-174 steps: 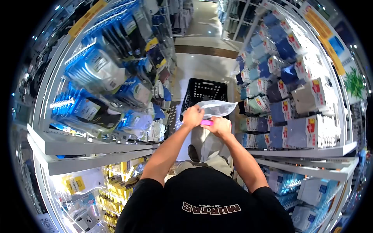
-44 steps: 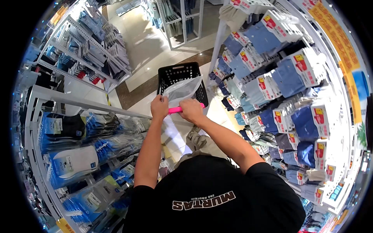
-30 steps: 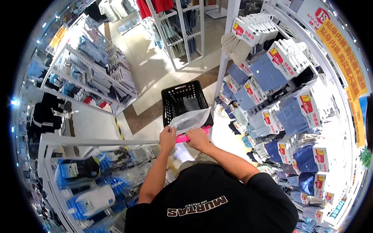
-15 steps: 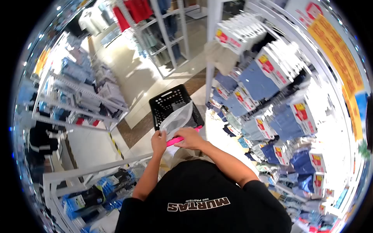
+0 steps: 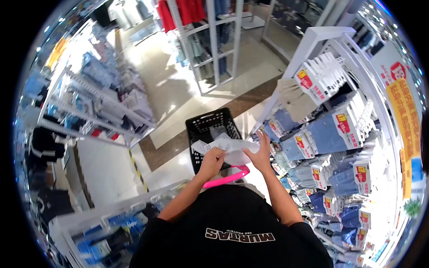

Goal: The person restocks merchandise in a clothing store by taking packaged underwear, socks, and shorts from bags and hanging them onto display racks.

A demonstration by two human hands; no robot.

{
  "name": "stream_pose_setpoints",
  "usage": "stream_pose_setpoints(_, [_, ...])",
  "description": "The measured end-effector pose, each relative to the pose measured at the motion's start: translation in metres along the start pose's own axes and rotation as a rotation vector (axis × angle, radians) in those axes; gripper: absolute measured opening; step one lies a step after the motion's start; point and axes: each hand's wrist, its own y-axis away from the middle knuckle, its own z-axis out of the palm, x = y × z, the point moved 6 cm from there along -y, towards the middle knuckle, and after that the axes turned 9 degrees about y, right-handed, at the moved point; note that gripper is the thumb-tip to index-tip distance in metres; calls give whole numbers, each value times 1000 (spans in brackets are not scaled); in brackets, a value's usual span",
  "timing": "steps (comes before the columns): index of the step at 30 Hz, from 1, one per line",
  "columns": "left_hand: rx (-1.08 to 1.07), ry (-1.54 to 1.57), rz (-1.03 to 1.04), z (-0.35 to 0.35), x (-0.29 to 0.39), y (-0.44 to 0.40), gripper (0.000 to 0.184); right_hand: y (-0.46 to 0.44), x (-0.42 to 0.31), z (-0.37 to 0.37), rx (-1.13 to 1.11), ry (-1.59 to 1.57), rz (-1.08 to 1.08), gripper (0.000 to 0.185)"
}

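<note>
My left hand (image 5: 212,162) is closed in a pinch on a translucent white plastic bag (image 5: 233,151), which is crumpled and spread sideways. To its right, my right hand (image 5: 261,154) has its fingers spread and the thumb against or close to the bag's right end; contact is hard to tell. Below the bag stands a black shopping basket (image 5: 191,134) with holes in its walls. A dark grey item (image 5: 217,131) lies in it, partly hidden by the bag. The basket's pink handle (image 5: 228,177) is tilted toward my body, with neither hand on it.
On the right, a white rack (image 5: 295,60) carries hanging packs of blue and beige clothing (image 5: 328,129) with red-yellow tags. Packaged goods (image 5: 111,241) fill a low shelf at lower left. Another stocked rack (image 5: 96,102) stands left, and a clothes frame (image 5: 210,49) ahead.
Both hands have come off the pink handle, which has dropped toward my body. The left now pinches the bag, and the right has opened beside it. My view has shifted.
</note>
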Motion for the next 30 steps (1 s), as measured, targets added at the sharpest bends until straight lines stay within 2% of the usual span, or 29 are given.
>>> stream_pose_setpoints(2, [-110, -10, 36, 11, 21, -12, 21, -6, 20, 0, 106, 4, 58, 78])
stream_pose_setpoints(4, [-168, 79, 93, 16, 34, -20, 24, -1, 49, 6, 58, -147, 255, 73])
stream_pose_setpoints(5, [-179, 109, 88, 18, 34, -24, 24, 7, 74, 20, 8, -186, 309, 65])
stream_pose_setpoints(6, [-188, 136, 82, 18, 33, -29, 24, 12, 66, 13, -222, -301, 498, 62])
stream_pose_setpoints(8, [-176, 191, 50, 18, 21, -41, 23, 32, 74, 18, -274, -439, 568, 64])
stream_pose_setpoints(10, [-124, 245, -3, 19, -1, -53, 21, 43, 45, 0, -278, -508, 495, 66])
stream_pose_setpoints(11, [-139, 305, -95, 19, -7, -60, 16, 48, 27, -12, -275, -364, 395, 67])
stream_pose_setpoints(14, [-227, 366, -18, 33, -8, -83, 17, 53, 9, -26, -222, -74, 313, 44])
stream_pose_setpoints(15, [-268, 415, -39, 41, -12, -89, 16, 58, 22, -24, -135, -82, 367, 36])
stream_pose_setpoints(18, [-323, 178, 116, 50, 13, -105, 18, 66, 55, -16, 69, -97, 511, 22])
stream_pose_setpoints(20, [-228, 4, 297, 51, 15, -113, 16, 63, 53, -35, 151, -97, 612, 19])
stream_pose_setpoints(21, [-188, -77, 399, 54, 18, -116, 16, 60, 51, -47, 218, -59, 597, 19])
stream_pose_setpoints(24, [-196, -103, 142, 57, 8, -120, 19, 55, 45, -81, 298, -69, 559, 21])
stream_pose_setpoints(28, [-245, -96, 0, 69, 3, -115, 27, 59, 49, -101, 226, -74, 594, 24])
stream_pose_setpoints(30, [-349, 222, -196, 85, -15, -109, 27, 56, 44, -106, 160, -1, 546, 28])
